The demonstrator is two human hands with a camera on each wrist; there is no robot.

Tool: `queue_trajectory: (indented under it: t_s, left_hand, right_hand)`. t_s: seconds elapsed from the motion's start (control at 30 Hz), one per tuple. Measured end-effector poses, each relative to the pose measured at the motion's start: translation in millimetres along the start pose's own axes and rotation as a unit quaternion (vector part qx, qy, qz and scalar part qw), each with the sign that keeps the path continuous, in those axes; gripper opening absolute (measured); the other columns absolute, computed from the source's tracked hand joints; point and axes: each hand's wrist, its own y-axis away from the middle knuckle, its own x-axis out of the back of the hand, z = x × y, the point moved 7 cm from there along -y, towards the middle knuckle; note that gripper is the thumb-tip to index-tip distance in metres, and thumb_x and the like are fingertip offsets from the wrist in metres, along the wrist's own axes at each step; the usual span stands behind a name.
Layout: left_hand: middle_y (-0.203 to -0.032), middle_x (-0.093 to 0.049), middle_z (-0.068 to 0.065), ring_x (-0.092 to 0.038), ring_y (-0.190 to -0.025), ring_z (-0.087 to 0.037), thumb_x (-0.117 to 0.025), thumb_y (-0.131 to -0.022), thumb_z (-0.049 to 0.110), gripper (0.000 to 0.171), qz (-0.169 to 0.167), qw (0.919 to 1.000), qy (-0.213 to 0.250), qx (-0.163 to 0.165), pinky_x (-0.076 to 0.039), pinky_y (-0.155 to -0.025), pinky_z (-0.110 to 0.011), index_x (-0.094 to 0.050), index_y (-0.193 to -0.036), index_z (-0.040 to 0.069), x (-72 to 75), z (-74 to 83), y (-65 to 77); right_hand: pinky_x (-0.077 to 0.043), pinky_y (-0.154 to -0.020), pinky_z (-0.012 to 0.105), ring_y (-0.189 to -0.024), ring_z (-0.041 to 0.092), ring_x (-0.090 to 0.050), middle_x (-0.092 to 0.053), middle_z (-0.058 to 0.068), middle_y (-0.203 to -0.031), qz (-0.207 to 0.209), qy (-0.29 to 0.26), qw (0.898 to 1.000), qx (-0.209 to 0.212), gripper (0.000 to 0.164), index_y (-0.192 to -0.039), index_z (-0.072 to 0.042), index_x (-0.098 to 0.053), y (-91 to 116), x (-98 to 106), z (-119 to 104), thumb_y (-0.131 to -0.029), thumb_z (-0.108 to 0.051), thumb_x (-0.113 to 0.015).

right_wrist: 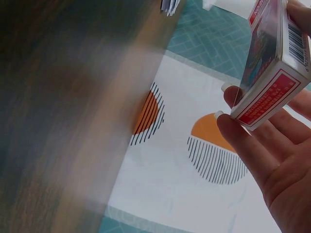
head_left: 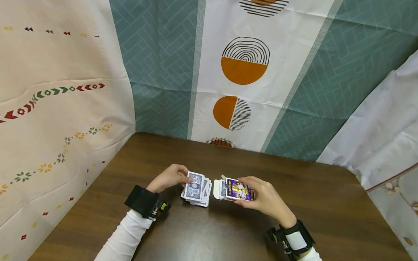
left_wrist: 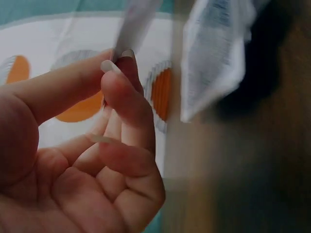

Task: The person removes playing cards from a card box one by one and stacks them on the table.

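My left hand (head_left: 168, 178) pinches a blue-backed playing card (head_left: 195, 185) between thumb and fingers, over a loose pile of cards (head_left: 205, 197) on the table. In the left wrist view the pinched card (left_wrist: 137, 26) appears edge-on and blurred, apart from the pile (left_wrist: 214, 58). My right hand (head_left: 266, 197) grips a purple-fronted card box (head_left: 241, 190) by its sides. The box's white flap (head_left: 216, 189) stands open toward the pile, and a blue card back (head_left: 223, 188) shows in its mouth. The box's red-and-white end (right_wrist: 269, 99) faces the right wrist camera.
Both hands work over a brown wooden table (head_left: 183, 235). A teal and white patterned cloth (head_left: 163, 72) hangs behind its far edge. Pale cloths hang at the left (head_left: 65, 137) and right (head_left: 385, 119) sides.
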Motion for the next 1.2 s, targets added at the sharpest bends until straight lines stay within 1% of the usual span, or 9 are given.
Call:
queue_trajectory:
  t_s: [0.13, 0.27, 0.43, 0.53, 0.63, 0.73, 0.87, 1.03, 1.2]
  left_hand:
    - [-0.066, -0.065, -0.003, -0.059, -0.06, -0.017, -0.076, -0.082, 0.012, 0.021, 0.041, 0.9977, -0.049, 0.022, -0.04, -0.055, -0.027, -0.061, -0.092, 0.0, -3.2, -5.0, -2.0]
    - [-0.066, -0.066, -0.006, -0.06, -0.058, -0.016, -0.08, -0.078, 0.013, 0.026, 0.088, 0.9898, -0.108, 0.027, -0.042, -0.053, -0.026, -0.063, -0.094, 0.0, -3.1, -1.4, -1.3]
    - [-0.07, -0.063, -0.004, -0.055, -0.061, -0.013, -0.078, -0.08, 0.016, 0.02, 0.127, 0.9772, -0.169, -0.016, -0.042, -0.055, -0.025, -0.068, -0.089, 0.002, -6.0, 20.4, 7.1]
    - [-0.071, -0.06, -0.001, -0.05, -0.063, -0.012, -0.073, -0.085, 0.018, 0.013, 0.098, 0.9804, -0.152, -0.078, -0.039, -0.057, -0.024, -0.071, -0.086, 0.005, -21.5, 43.7, 14.7]
    - [-0.068, -0.055, 0.002, -0.046, -0.061, -0.01, -0.067, -0.09, 0.023, 0.017, 0.032, 0.986, -0.111, -0.121, -0.036, -0.055, -0.022, -0.072, -0.086, 0.007, -44.1, 63.3, 23.0]
    - [-0.064, -0.047, 0.004, -0.041, -0.058, -0.009, -0.067, -0.091, 0.025, 0.022, -0.005, 0.9881, -0.091, -0.124, -0.03, -0.052, -0.02, -0.071, -0.082, 0.005, -62.3, 71.8, 29.6]
    - [-0.063, -0.043, 0.003, -0.038, -0.058, -0.01, -0.07, -0.088, 0.023, 0.023, -0.014, 0.9928, -0.061, -0.102, -0.026, -0.05, -0.02, -0.07, -0.075, 0.004, -74.1, 69.6, 31.6]
    - [-0.073, -0.049, 0.002, -0.042, -0.066, -0.013, -0.067, -0.091, 0.021, 0.02, -0.054, 0.9958, 0.006, -0.073, -0.03, -0.056, -0.024, -0.07, -0.082, 0.002, -72.9, 61.2, 27.2]
    - [-0.079, -0.049, -0.001, -0.044, -0.074, -0.016, -0.061, -0.094, 0.017, 0.019, -0.068, 0.9948, 0.022, -0.072, -0.035, -0.064, -0.028, -0.066, -0.088, 0.0, -44.5, 60.0, 27.3]
  right_hand:
    - [-0.052, -0.069, 0.022, -0.087, 0.01, -0.063, -0.069, 0.004, -0.11, -0.016, -0.001, 1.0, -0.017, 0.061, -0.115, -0.008, -0.068, 0.7, -2.8, 0.0, -0.069, -0.044, -0.085]
    - [-0.052, -0.069, 0.022, -0.087, 0.01, -0.063, -0.069, 0.004, -0.109, -0.025, -0.002, 0.999, -0.027, 0.061, -0.116, -0.009, -0.068, 1.1, -4.3, -0.6, -0.07, -0.045, -0.084]
    - [-0.052, -0.069, 0.022, -0.086, 0.008, -0.062, -0.069, 0.003, -0.109, -0.024, 0.0, 1.0, -0.017, 0.062, -0.116, -0.009, -0.067, 0.0, -3.8, -2.1, -0.071, -0.048, -0.082]
    - [-0.052, -0.07, 0.022, -0.087, 0.008, -0.062, -0.069, 0.002, -0.109, -0.027, 0.001, 0.999, -0.017, 0.062, -0.116, -0.009, -0.067, 0.3, -4.2, -2.9, -0.071, -0.049, -0.082]
    - [-0.052, -0.07, 0.023, -0.087, 0.008, -0.062, -0.069, 0.002, -0.11, -0.029, -0.001, 0.999, -0.022, 0.061, -0.117, -0.01, -0.067, 1.2, -4.7, -3.7, -0.072, -0.049, -0.081]
    - [-0.052, -0.07, 0.022, -0.087, 0.007, -0.062, -0.069, 0.002, -0.11, -0.029, -0.005, 0.999, -0.023, 0.06, -0.117, -0.01, -0.067, 2.0, -5.2, -5.3, -0.072, -0.049, -0.081]
    - [-0.052, -0.069, 0.021, -0.086, 0.007, -0.062, -0.069, 0.001, -0.11, -0.026, -0.005, 0.999, -0.018, 0.06, -0.117, -0.011, -0.067, 1.9, -5.5, -7.6, -0.073, -0.05, -0.08]
    - [-0.051, -0.069, 0.021, -0.086, 0.007, -0.062, -0.069, 0.001, -0.11, -0.024, 0.004, 1.0, -0.019, 0.06, -0.117, -0.011, -0.067, 1.6, -3.9, -6.2, -0.073, -0.049, -0.08]
    - [-0.052, -0.068, 0.021, -0.086, 0.009, -0.063, -0.069, 0.003, -0.109, -0.011, 0.011, 1.0, -0.018, 0.06, -0.115, -0.01, -0.068, 1.9, 1.4, -2.8, -0.069, -0.043, -0.086]
